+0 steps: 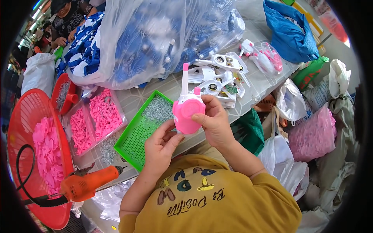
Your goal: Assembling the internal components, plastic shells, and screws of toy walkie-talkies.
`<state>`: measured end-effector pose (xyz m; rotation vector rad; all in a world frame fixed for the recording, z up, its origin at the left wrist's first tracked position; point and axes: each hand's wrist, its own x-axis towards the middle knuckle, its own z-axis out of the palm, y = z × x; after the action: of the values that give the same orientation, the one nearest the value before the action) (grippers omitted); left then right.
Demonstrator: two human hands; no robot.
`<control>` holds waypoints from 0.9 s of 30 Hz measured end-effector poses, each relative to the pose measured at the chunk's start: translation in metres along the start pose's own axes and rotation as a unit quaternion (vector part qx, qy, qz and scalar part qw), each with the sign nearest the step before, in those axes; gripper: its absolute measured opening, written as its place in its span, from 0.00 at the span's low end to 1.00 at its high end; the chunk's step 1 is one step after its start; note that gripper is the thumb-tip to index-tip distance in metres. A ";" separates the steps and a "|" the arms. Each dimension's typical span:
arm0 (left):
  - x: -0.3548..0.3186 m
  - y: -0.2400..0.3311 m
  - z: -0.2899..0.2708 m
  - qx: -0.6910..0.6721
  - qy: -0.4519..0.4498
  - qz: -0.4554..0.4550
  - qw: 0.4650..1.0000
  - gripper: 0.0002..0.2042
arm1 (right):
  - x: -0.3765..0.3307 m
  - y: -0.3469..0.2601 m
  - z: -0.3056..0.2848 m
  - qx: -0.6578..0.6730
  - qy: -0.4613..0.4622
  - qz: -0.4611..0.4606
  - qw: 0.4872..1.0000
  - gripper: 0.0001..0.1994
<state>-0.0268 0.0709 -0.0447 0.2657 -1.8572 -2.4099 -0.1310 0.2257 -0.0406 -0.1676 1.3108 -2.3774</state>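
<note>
A pink toy walkie-talkie (187, 112) with a pink-tipped white antenna stands upright between both my hands, just above the table's front edge. My right hand (214, 121) grips its right side and top. My left hand (160, 144) touches its lower left side with fingers and thumb. Directly behind my left hand lies a green mesh tray (134, 140) holding a heap of small metal screws.
An orange electric screwdriver (85, 184) hangs at lower left over a red basket (27, 112) of pink parts. A clear tray (93, 120) of pink pieces, white toy shells (219, 75), big plastic bags (155, 35) of blue-white parts. Bags crowd the floor at right. Another person sits far left.
</note>
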 end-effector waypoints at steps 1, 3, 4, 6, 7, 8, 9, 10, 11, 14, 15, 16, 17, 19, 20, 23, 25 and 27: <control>0.000 -0.001 0.000 -0.003 -0.002 0.000 1.000 0.20 | -0.001 0.000 0.001 -0.004 0.004 -0.006 1.000 0.25; -0.001 -0.002 0.000 -0.003 -0.005 -0.004 1.000 0.20 | -0.003 0.000 0.002 -0.021 0.007 -0.013 1.000 0.25; -0.001 -0.003 0.000 -0.002 -0.006 -0.008 1.000 0.20 | -0.004 0.000 0.002 -0.037 0.010 -0.021 0.999 0.25; -0.001 -0.003 0.001 -0.003 -0.007 -0.009 1.000 0.20 | -0.005 0.000 0.001 -0.043 0.011 -0.026 0.999 0.25; -0.001 -0.003 0.002 -0.004 -0.007 -0.009 1.000 0.20 | -0.006 0.000 0.001 -0.050 0.012 -0.030 0.998 0.25; -0.001 -0.004 0.002 -0.005 -0.007 -0.009 1.000 0.20 | -0.007 0.000 0.002 -0.050 0.012 -0.030 0.998 0.25; -0.002 -0.008 0.002 -0.008 -0.005 -0.007 1.000 0.19 | -0.008 0.000 0.002 -0.056 0.014 -0.033 0.998 0.25; -0.002 -0.009 0.003 -0.012 -0.003 -0.005 1.000 0.19 | -0.009 0.000 0.001 -0.062 0.016 -0.035 0.997 0.25; -0.003 -0.009 0.003 -0.012 -0.002 -0.005 1.000 0.19 | -0.009 -0.001 0.001 -0.062 0.016 -0.035 0.997 0.25; -0.005 -0.007 0.004 -0.005 -0.011 -0.013 1.000 0.19 | -0.010 -0.001 -0.001 -0.048 0.021 -0.019 0.998 0.24; -0.006 -0.007 0.005 -0.011 -0.009 -0.014 1.000 0.19 | -0.011 -0.001 -0.001 -0.041 0.025 -0.014 0.999 0.24; -0.007 -0.007 0.006 -0.018 -0.007 -0.014 1.000 0.19 | -0.011 -0.001 -0.002 -0.035 0.029 -0.009 0.999 0.24; -0.008 -0.006 0.007 -0.018 -0.007 -0.013 1.000 0.19 | -0.012 0.000 -0.003 -0.036 0.028 -0.009 0.999 0.24; -0.010 -0.004 0.009 -0.021 -0.001 -0.022 1.000 0.19 | -0.013 0.001 -0.005 -0.027 0.035 0.004 0.999 0.24; -0.010 -0.004 0.009 -0.021 -0.001 -0.022 1.000 0.19 | -0.014 0.001 -0.005 -0.028 0.035 0.004 0.999 0.24; -0.013 -0.005 0.011 -0.023 -0.006 -0.022 0.999 0.19 | -0.017 0.002 -0.005 -0.027 0.038 0.008 0.999 0.24; -0.015 -0.008 0.013 0.003 0.036 -0.017 0.999 0.18 | -0.019 0.004 -0.006 -0.053 0.024 0.015 0.998 0.24; -0.016 -0.003 0.012 0.137 0.060 0.026 0.988 0.19 | -0.024 0.009 -0.001 -0.036 0.018 0.028 0.999 0.25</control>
<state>-0.0131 0.0858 -0.0430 0.3684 -2.1077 -2.0530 -0.1070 0.2323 -0.0467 -0.1076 1.4005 -2.2986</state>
